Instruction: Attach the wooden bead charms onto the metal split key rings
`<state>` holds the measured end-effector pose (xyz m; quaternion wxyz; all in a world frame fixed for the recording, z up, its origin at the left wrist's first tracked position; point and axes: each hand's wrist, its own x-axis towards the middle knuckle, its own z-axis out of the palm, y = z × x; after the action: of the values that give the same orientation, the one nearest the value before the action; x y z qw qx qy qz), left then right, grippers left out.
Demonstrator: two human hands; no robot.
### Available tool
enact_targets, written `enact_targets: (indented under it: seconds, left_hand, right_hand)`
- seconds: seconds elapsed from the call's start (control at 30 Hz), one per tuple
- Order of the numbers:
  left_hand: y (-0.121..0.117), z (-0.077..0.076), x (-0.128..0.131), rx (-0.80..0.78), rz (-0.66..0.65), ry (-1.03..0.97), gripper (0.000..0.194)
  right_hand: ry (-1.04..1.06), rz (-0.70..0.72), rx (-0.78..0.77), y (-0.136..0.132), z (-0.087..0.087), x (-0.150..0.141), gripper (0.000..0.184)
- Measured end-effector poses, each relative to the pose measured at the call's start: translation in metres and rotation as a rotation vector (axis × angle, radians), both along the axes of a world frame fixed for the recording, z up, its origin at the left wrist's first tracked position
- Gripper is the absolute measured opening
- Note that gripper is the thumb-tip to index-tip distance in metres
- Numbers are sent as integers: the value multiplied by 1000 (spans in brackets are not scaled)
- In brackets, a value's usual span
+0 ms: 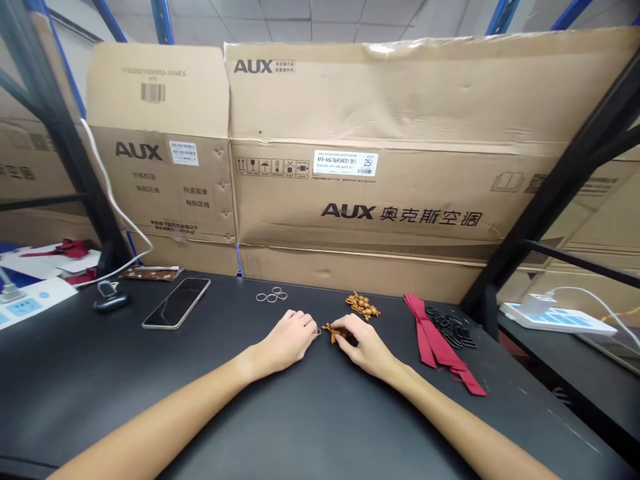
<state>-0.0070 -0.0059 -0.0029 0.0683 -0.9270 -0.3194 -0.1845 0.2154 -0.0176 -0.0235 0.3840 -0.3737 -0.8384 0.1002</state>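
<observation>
My left hand [295, 339] rests low over the black table with its fingers closed. A small bit of a metal ring [319, 332] shows at its fingertips, mostly hidden. Beside it, my right hand [367, 345] pinches a small brown carved pendant [331, 331] between thumb and fingers, close to the tabletop. Its far end is covered by the fingers. Just beyond the right hand lies a pile of similar brown pendants [363, 305]. Several thin silver rings [271, 298] lie flat behind the left hand.
Red ribbon strips [440, 343] and black clasps [453, 327] lie at the right. On the left are a phone [177, 305], a black earphone case [111, 300], a brown wrapper [153, 274] and a power strip [37, 300]. Cardboard boxes [350, 193] wall off the back, between black posts.
</observation>
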Motion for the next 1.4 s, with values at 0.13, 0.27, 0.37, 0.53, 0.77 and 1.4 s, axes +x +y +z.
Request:
enact_targets:
  seconds: [0.13, 0.27, 0.37, 0.53, 0.77, 1.4]
  left_hand:
    - [-2, -3, 2, -182, 19, -225, 20]
    - [-4, -5, 8, -294, 22, -361, 18]
    - [-6, -4, 10, -336, 14, -400, 17]
    - [-8, -2, 11, -365, 37, -412, 17]
    - [-4, -5, 10, -402, 39, -455, 18]
    - [-10, -1, 16, -469, -33, -625, 21]
  right_hand:
    - [19, 7, -9, -1, 1, 0, 14]
    - [43, 27, -25, -2, 2, -2, 12]
    - [61, 51, -41, -6, 3, -6, 10]
    - [77, 69, -46, -11, 7, -12, 9]
    - [91, 81, -23, -14, 10, -15, 9]
    - [162, 100, -64, -15, 11, -17, 9]
